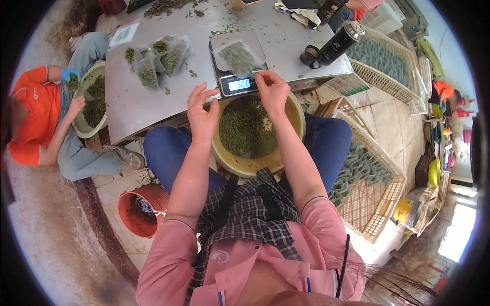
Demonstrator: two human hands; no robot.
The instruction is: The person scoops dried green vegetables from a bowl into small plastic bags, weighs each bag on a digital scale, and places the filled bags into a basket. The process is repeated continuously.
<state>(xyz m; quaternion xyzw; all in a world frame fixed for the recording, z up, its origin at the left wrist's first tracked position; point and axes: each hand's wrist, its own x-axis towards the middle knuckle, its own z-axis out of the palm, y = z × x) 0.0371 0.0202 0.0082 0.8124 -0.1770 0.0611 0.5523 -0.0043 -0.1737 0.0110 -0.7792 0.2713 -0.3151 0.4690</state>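
A digital scale (236, 85) with a lit display stands at the table's near edge. On its pan lies a clear plastic bag (238, 57) of small green dried pieces. My right hand (273, 93) has its fingers pinched at the bag's near right corner, beside the display. To the left of the scale, my left hand (203, 113) is held with its fingers apart and curved, holding nothing. Below both hands, between my knees, a yellow basin (223, 155) holds a heap of the same loose green pieces.
Several filled bags (148, 74) lie on the metal table (125, 112). A black flask (339, 46) stands right of the scale. Crates (380, 224) hold rows of bags at right. An orange bucket (127, 214) sits lower left. A co-worker in orange (43, 102) holds a green basin (81, 125).
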